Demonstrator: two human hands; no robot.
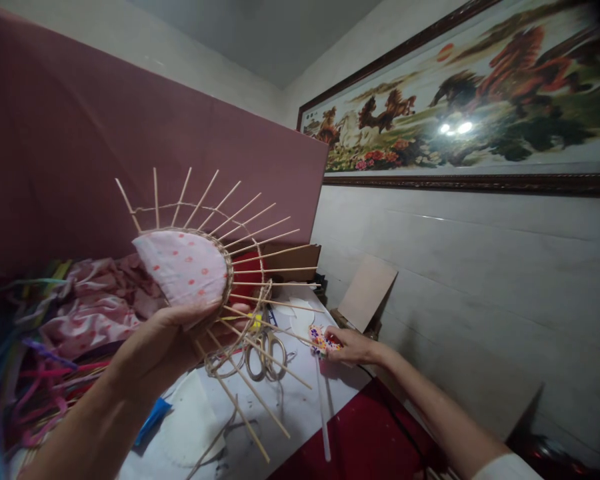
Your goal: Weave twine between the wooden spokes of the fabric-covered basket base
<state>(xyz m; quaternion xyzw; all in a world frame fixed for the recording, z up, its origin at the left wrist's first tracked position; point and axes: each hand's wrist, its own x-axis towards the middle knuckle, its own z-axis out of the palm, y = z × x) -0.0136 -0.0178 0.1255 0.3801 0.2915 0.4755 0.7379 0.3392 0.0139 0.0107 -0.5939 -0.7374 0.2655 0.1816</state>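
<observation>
My left hand (180, 337) grips the lower edge of a half-round craft piece (193, 267). White cloth with red dots covers its flat middle, a woven twine band rims the curve, and thin wooden sticks (275, 270) fan outward with a looser strand of twine across them. Lower and to the right, over the table, my right hand (353, 345) is closed around a colourfully patterned glue gun (320, 339). A long translucent glue stick (324, 420) extends from it toward me. Part of the gun is hidden by my fingers.
Scissors (267, 357) lie behind the sticks on the white table surface (275, 427). Pink dotted cloth (100, 300) and coloured fuzzy stems (43, 400) are heaped at left. A white paper disc (190, 420), a blue packet (151, 421) and a dark cord (400, 427) are nearby.
</observation>
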